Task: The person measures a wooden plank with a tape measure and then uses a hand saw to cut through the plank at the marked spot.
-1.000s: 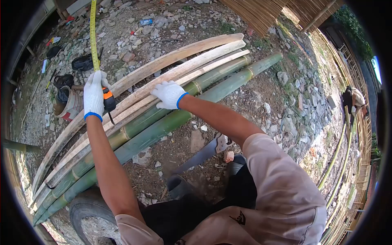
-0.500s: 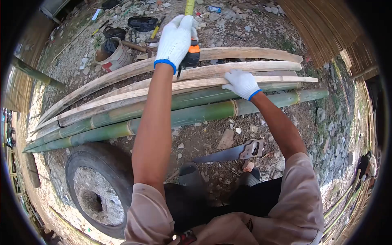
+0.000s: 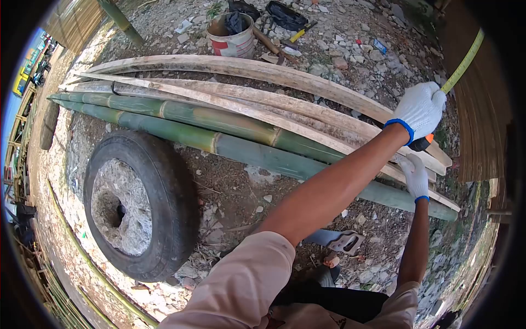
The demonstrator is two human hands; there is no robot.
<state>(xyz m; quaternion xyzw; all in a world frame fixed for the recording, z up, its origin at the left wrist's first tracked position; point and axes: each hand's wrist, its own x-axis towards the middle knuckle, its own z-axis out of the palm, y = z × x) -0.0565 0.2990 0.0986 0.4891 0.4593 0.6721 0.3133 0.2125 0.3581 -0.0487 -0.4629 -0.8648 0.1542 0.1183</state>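
Observation:
My left hand [image 3: 422,112], in a white knit glove with a blue cuff, is closed around a black and orange tape measure [image 3: 421,144]. The yellow tape blade [image 3: 464,63] sticks out past the fingers toward the upper right. Lower down, my gloved right hand [image 3: 413,174] is closed on a long thin wooden strip [image 3: 246,109] near its right end. That strip lies slantwise across other pale wooden strips [image 3: 230,68] and over green bamboo poles [image 3: 252,156]. Part of the tape measure's case is hidden by my left hand.
A tire with a concrete-filled center [image 3: 178,219] lies at the lower left. A handsaw [image 3: 342,241] rests on the stony ground near my foot. Behind the strips stand a bucket [image 3: 233,46] and a black plastic bag [image 3: 286,15]. A woven panel [image 3: 482,120] is at the right.
The view has swung to the right. My left hand still holds the tape measure, its blade now pointing upper right. The thin strip has shifted to a slant, with my right hand near its right end.

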